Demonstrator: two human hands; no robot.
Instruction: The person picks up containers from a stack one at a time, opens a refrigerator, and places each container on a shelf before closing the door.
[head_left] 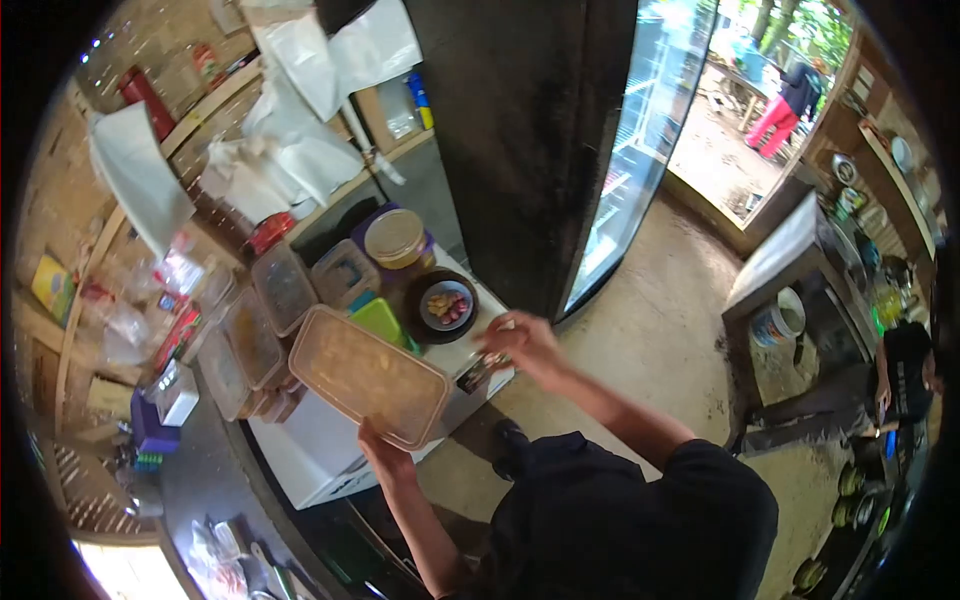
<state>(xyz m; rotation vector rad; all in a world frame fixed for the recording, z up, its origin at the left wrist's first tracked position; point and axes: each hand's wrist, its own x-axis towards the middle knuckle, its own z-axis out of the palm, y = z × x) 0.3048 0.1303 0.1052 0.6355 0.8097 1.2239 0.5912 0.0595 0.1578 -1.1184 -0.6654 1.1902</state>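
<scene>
Plainly, left fingers (372,434) clasping container (370,375), right fingers (498,341) half-curled, hold unclear, bucket label (769,328) illegible

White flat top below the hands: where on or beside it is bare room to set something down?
Bare: the white flat top between the stacked clear plastic containers and the rectangular translucent container in the left hand; the dark grey counter between the purple box and that top. Crowded: around the round dark pan and bright-green box.
</scene>
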